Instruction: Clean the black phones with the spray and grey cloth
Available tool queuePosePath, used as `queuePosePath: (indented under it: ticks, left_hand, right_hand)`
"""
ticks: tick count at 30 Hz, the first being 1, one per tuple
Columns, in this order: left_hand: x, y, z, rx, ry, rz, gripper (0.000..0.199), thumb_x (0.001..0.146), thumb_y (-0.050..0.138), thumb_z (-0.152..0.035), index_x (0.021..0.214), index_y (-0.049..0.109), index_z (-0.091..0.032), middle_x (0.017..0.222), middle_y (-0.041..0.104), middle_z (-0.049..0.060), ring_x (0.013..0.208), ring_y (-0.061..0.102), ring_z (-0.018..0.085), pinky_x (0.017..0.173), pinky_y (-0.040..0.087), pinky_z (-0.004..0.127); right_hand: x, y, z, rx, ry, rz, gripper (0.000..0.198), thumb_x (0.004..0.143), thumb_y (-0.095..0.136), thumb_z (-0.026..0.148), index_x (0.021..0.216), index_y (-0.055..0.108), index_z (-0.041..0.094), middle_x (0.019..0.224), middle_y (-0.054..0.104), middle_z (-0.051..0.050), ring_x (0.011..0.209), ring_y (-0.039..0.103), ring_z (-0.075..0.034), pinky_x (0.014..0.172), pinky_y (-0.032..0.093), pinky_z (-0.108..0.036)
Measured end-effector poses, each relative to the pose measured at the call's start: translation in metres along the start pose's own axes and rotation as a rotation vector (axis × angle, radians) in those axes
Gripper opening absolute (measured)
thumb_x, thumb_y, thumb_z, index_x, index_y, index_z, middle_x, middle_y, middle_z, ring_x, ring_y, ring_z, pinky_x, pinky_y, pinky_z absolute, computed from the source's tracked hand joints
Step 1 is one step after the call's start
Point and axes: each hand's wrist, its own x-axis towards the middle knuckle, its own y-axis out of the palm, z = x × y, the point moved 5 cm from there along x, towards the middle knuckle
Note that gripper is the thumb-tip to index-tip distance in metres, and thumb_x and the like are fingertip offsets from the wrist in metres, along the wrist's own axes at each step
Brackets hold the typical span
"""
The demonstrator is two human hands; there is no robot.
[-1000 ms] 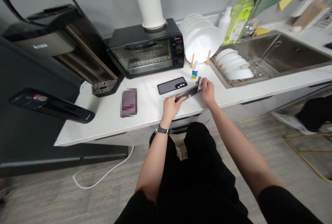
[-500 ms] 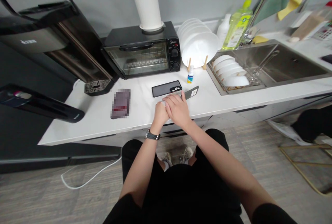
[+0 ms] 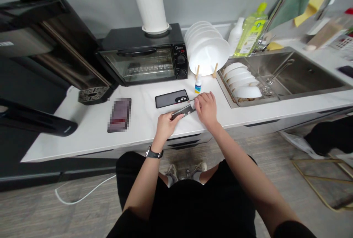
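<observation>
My left hand (image 3: 166, 124) grips one end of a dark, flat phone (image 3: 182, 112) with thumb and fingers, holding it tilted just above the counter's front part. At the phone's other end my right hand (image 3: 206, 108) is closed, fingers bent; a thin greyish bit shows beside its fingertips, too small to name. Just behind the phone lies a phone case (image 3: 169, 99) with a grey translucent back, black rim and camera cut-outs. A small white spray bottle (image 3: 198, 84) with a blue and yellow label stands upright behind my right hand.
A blurred-out flat item (image 3: 120, 114) lies left on the white counter (image 3: 143, 125). Behind stand a toaster oven (image 3: 146, 61), a rack of white plates (image 3: 209, 56) and a dark drinks machine (image 3: 66, 46). Right is the sink (image 3: 300, 72), with bowls (image 3: 244, 80) at its left.
My hands, earlier one over the other, have come apart. The left now holds the phone from its left end; the right has moved right. The camera view has shifted slightly.
</observation>
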Motion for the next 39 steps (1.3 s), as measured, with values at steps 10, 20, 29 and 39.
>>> queuePosePath:
  ticks: [10, 20, 29, 39]
  left_hand:
    - [-0.001, -0.001, -0.002, 0.025, 0.018, 0.019, 0.038, 0.098, 0.067, -0.045, 0.071, 0.072, -0.019, 0.061, 0.062, -0.002, 0.061, 0.056, 0.015, 0.057, 0.034, 0.025]
    - [-0.006, -0.002, -0.012, 0.054, 0.065, 0.076, 0.024, 0.101, 0.068, -0.041, 0.108, 0.084, -0.024, 0.087, 0.081, 0.005, 0.077, 0.070, 0.020, 0.072, 0.044, 0.027]
    - [-0.003, 0.002, -0.005, 0.259, 0.034, 0.166, 0.021, 0.099, 0.060, -0.016, 0.097, 0.081, -0.017, 0.094, 0.081, 0.014, 0.086, 0.075, 0.025, 0.074, 0.047, 0.032]
    - [-0.005, -0.005, -0.012, 0.068, 0.104, 0.052, 0.023, 0.101, 0.067, -0.040, 0.104, 0.083, -0.024, 0.097, 0.083, 0.008, 0.080, 0.073, 0.021, 0.071, 0.044, 0.029]
  right_hand:
    - [-0.005, 0.007, -0.044, 0.306, 0.379, -0.028, 0.068, 0.100, 0.019, 0.082, 0.065, 0.040, 0.028, 0.056, 0.045, 0.001, 0.055, 0.041, -0.018, 0.060, 0.031, -0.034]
    - [-0.009, -0.010, -0.015, 0.204, 0.134, -0.026, 0.051, 0.110, 0.031, 0.052, 0.097, 0.071, 0.023, 0.090, 0.068, -0.008, 0.084, 0.064, -0.024, 0.080, 0.048, -0.039]
    - [-0.021, 0.025, 0.081, 0.003, -0.236, 0.107, 0.034, 0.109, 0.039, 0.031, 0.111, 0.073, 0.027, 0.109, 0.078, -0.004, 0.107, 0.066, -0.023, 0.119, 0.033, -0.050]
    - [-0.006, 0.003, 0.020, -0.007, -0.155, -0.004, 0.041, 0.110, 0.036, 0.034, 0.093, 0.073, 0.025, 0.098, 0.076, -0.007, 0.103, 0.063, -0.026, 0.113, 0.038, -0.051]
